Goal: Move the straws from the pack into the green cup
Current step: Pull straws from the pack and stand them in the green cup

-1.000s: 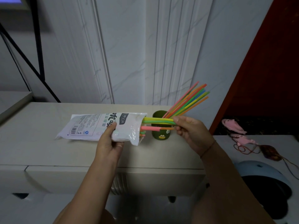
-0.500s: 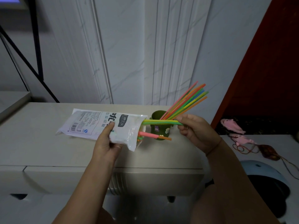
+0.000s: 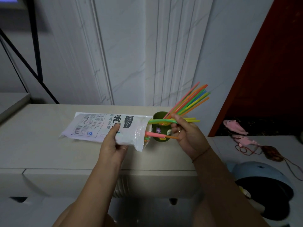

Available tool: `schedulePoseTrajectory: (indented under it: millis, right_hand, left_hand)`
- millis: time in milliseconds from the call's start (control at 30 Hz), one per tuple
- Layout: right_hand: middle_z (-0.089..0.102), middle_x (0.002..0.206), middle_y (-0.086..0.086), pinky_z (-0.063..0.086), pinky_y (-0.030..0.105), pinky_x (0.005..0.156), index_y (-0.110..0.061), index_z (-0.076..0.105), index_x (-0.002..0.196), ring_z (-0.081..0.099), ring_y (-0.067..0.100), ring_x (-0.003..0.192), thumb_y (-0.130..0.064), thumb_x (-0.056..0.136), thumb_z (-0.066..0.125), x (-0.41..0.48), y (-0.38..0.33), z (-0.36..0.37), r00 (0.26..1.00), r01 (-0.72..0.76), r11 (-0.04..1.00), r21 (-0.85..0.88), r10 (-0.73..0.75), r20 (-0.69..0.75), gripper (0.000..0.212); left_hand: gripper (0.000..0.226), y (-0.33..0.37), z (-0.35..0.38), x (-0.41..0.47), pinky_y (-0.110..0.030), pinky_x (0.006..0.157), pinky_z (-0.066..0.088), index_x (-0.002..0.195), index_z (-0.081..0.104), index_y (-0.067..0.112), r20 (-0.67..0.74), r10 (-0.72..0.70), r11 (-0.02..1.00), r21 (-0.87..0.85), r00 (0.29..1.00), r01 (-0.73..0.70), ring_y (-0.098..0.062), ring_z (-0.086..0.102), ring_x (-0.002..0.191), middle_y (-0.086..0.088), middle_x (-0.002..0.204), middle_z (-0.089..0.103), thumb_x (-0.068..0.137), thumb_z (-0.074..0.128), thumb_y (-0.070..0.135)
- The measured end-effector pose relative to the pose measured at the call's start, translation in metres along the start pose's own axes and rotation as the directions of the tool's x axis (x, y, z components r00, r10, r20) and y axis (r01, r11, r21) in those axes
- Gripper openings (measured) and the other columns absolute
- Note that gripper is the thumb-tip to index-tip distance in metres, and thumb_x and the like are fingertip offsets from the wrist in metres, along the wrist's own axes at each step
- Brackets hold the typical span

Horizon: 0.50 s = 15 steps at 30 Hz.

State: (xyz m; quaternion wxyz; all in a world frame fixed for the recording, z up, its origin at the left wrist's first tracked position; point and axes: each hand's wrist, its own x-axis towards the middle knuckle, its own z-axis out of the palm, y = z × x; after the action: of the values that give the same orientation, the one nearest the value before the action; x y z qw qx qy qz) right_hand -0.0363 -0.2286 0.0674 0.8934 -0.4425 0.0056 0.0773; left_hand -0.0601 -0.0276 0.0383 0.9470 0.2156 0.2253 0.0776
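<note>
My left hand (image 3: 113,145) grips the white plastic straw pack (image 3: 105,126) near its open right end, held just above the table. A few green and yellow straws (image 3: 161,121) stick out of the pack's mouth, and my right hand (image 3: 186,133) pinches them, their tips reaching past its fingers. A pink and an orange straw (image 3: 156,134) poke out lower down. Behind them the green cup (image 3: 159,130) stands on the table with several coloured straws (image 3: 191,99) leaning up to the right.
The cup stands on a white cabinet top (image 3: 41,136) against a panelled wall. To the right, a lower white surface holds pink toys (image 3: 236,126) and a cord. A blue round object (image 3: 262,181) sits at lower right. A black metal frame (image 3: 36,59) rises at left.
My right hand has drawn the green and yellow straws further right, out of the pack. The pack has shifted slightly left in my left hand.
</note>
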Motion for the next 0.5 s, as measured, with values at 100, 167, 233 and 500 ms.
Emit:
schedulePoseTrajectory:
  millis: [100,167,233,500]
  right_hand:
    - [0.059,0.06,-0.003,0.042,0.011,0.049,-0.004,0.061,0.084,0.05,0.002,0.05,-0.005,0.092,0.051,0.0,-0.003,-0.002,0.996,0.068,0.998,0.01,-0.067,-0.059,0.013]
    - [0.054,0.063,-0.001,0.041,0.012,0.049,-0.005,0.058,0.082,0.049,0.003,0.051,-0.003,0.092,0.051,0.0,-0.005,-0.003,0.99,0.109,0.994,0.019,-0.107,-0.087,0.012]
    - [0.055,0.068,0.0,0.041,0.012,0.05,-0.003,0.059,0.085,0.049,0.003,0.055,-0.003,0.092,0.05,0.0,-0.005,-0.003,0.989,0.134,0.991,0.02,-0.133,-0.071,0.011]
    - [0.061,0.065,0.002,0.05,0.015,0.056,-0.001,0.063,0.094,0.056,0.004,0.055,0.004,0.089,0.051,-0.001,0.013,0.008,0.989,0.139,0.97,-0.199,-0.126,0.076,0.014]
  left_hand:
    - [0.021,0.003,-0.002,0.001,-0.048,0.072,0.059,0.1,0.062,0.014,-0.005,0.016,1.0,0.002,1.0,-0.016,-0.02,0.073,0.084,-0.006,0.087,0.077,0.085,0.064,0.0]
    - [0.022,0.004,-0.003,0.002,-0.046,0.07,0.059,0.101,0.062,0.015,-0.01,0.025,1.0,-0.001,1.0,-0.025,-0.02,0.073,0.082,-0.005,0.085,0.077,0.085,0.064,0.0]
    - [0.024,0.003,-0.003,0.003,-0.047,0.072,0.059,0.103,0.062,0.015,-0.008,0.03,1.0,0.003,1.0,-0.03,-0.019,0.074,0.081,-0.004,0.086,0.077,0.085,0.064,0.0]
    - [0.027,-0.008,0.001,-0.001,-0.052,0.079,0.056,0.104,0.064,0.016,0.007,-0.003,1.0,-0.003,1.0,0.003,-0.021,0.071,0.096,-0.005,0.097,0.076,0.082,0.066,0.0]
